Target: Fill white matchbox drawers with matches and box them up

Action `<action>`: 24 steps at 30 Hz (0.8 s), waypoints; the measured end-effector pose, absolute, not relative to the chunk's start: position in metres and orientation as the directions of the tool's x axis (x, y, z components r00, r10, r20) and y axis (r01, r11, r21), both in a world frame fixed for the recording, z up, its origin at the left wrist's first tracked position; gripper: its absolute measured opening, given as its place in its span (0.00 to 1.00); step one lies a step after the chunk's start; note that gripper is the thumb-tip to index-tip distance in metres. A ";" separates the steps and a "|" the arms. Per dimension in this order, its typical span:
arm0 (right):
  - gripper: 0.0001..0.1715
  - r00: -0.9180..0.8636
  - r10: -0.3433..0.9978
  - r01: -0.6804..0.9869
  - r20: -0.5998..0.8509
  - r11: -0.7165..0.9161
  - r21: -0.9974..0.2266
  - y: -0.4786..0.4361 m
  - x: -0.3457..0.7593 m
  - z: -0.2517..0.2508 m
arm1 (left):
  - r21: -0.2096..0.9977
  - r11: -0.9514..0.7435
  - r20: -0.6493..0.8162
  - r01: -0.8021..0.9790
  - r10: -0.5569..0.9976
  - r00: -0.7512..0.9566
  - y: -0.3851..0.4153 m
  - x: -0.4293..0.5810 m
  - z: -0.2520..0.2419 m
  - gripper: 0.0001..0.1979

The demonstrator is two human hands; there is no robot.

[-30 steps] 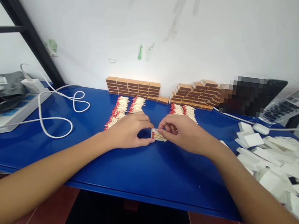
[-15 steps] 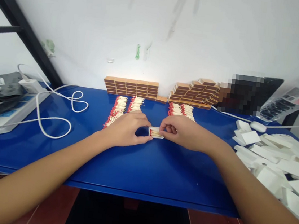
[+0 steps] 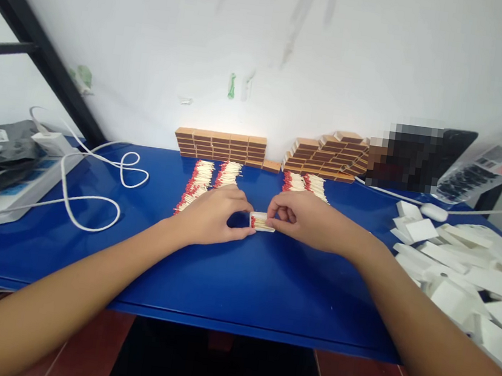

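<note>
A white matchbox tray (image 3: 266, 229) rests on the blue table, with several red-tipped matches (image 3: 259, 221) lying in it. My left hand (image 3: 217, 215) grips the tray's left end between thumb and fingers. Fingers of my right hand (image 3: 300, 218) are pinched at the tray's right end, over the match sticks; whether a match is between them I cannot tell. Beyond my left hand lie rows of loose matches (image 3: 201, 179), partly covered by it. More loose matches (image 3: 316, 187) lie behind my right hand.
Stacked brown matchboxes (image 3: 219, 146) line the wall, with a stepped stack (image 3: 328, 155) farther right. Many white trays (image 3: 468, 279) are heaped at the right. A white cable (image 3: 94, 198) and a power strip (image 3: 13, 186) lie on the left. A dark, pixelated object stands back right.
My right fingertips have shifted very slightly left over the tray. My left hand keeps its grip on the tray, and everything else looks the same.
</note>
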State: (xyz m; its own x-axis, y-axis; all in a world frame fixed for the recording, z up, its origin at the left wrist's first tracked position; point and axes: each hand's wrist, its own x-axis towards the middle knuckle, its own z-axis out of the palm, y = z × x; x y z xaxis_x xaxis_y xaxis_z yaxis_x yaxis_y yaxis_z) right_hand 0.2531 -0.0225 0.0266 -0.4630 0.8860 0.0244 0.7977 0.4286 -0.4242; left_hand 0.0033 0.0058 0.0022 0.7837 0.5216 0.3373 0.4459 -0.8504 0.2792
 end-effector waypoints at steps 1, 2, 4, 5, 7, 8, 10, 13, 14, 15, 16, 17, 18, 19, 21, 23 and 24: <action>0.05 -0.469 0.883 0.794 0.021 0.432 -0.427 -0.023 0.253 0.027 | 0.277 -0.852 0.340 0.444 0.519 0.784 0.006 0.003 0.002 0.12; 0.05 -0.475 0.880 0.792 0.013 0.434 -0.430 -0.023 0.253 0.027 | 0.273 -0.854 0.342 0.442 0.516 0.785 0.006 0.003 0.002 0.12; 0.06 -0.477 0.879 0.792 -0.002 0.429 -0.435 -0.024 0.253 0.026 | 0.268 -0.856 0.342 0.443 0.514 0.787 0.006 0.003 0.001 0.13; 0.06 -0.474 0.880 0.795 -0.008 0.424 -0.434 -0.024 0.253 0.026 | 0.265 -0.856 0.343 0.444 0.514 0.786 0.006 0.003 0.002 0.13; 0.08 -0.471 0.882 0.799 -0.013 0.420 -0.429 -0.024 0.254 0.027 | 0.263 -0.856 0.344 0.444 0.514 0.786 0.006 0.003 0.002 0.12; 0.08 -0.469 0.883 0.801 -0.014 0.419 -0.429 -0.025 0.254 0.027 | 0.264 -0.856 0.343 0.444 0.514 0.786 0.006 0.003 0.002 0.12; 0.09 -0.471 0.882 0.800 -0.031 0.412 -0.435 -0.025 0.257 0.028 | 0.267 -0.855 0.339 0.444 0.515 0.788 0.005 0.003 0.003 0.12; 0.09 -0.482 0.871 0.790 -0.094 0.386 -0.476 -0.026 0.260 0.029 | 0.267 -0.853 0.330 0.448 0.518 0.789 0.005 0.003 0.002 0.12; 0.09 -0.486 0.867 0.786 -0.114 0.376 -0.490 -0.026 0.261 0.029 | 0.267 -0.853 0.329 0.449 0.519 0.789 0.005 0.003 0.002 0.12; 0.09 -0.489 0.863 0.782 -0.131 0.367 -0.503 -0.026 0.261 0.029 | 0.268 -0.851 0.327 0.451 0.520 0.789 0.006 0.003 0.001 0.12; 0.09 -0.489 0.861 0.779 -0.141 0.359 -0.513 -0.027 0.262 0.029 | 0.270 -0.850 0.327 0.452 0.522 0.788 0.006 0.003 0.001 0.12; 0.10 -0.488 0.860 0.778 -0.147 0.353 -0.520 -0.027 0.262 0.029 | 0.271 -0.849 0.325 0.453 0.523 0.788 0.006 0.003 0.001 0.13; 0.10 -0.487 0.861 0.777 -0.147 0.350 -0.523 -0.026 0.262 0.028 | 0.270 -0.849 0.324 0.453 0.524 0.788 0.006 0.003 0.001 0.13; 0.10 -0.486 0.862 0.777 -0.144 0.351 -0.523 -0.026 0.261 0.028 | 0.269 -0.850 0.322 0.453 0.523 0.789 0.006 0.003 0.001 0.13; 0.09 -0.485 0.865 0.778 -0.131 0.357 -0.517 -0.025 0.261 0.027 | 0.264 -0.852 0.322 0.452 0.519 0.791 0.006 0.003 0.001 0.13; 0.09 -0.481 0.870 0.778 -0.113 0.363 -0.513 -0.023 0.261 0.026 | 0.259 -0.853 0.323 0.453 0.518 0.792 0.006 0.003 0.001 0.13; 0.09 -0.478 0.872 0.778 -0.107 0.363 -0.513 -0.023 0.261 0.025 | 0.257 -0.854 0.323 0.453 0.518 0.792 0.006 0.003 0.001 0.12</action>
State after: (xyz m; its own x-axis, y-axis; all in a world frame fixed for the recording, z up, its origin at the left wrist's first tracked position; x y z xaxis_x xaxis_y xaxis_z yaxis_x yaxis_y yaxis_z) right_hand 0.2611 -0.0225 0.0251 -0.4777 0.8720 -0.1068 0.7778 0.3633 -0.5129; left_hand 0.0026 0.0057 0.0013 0.7922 0.5179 0.3229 0.4531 -0.8535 0.2572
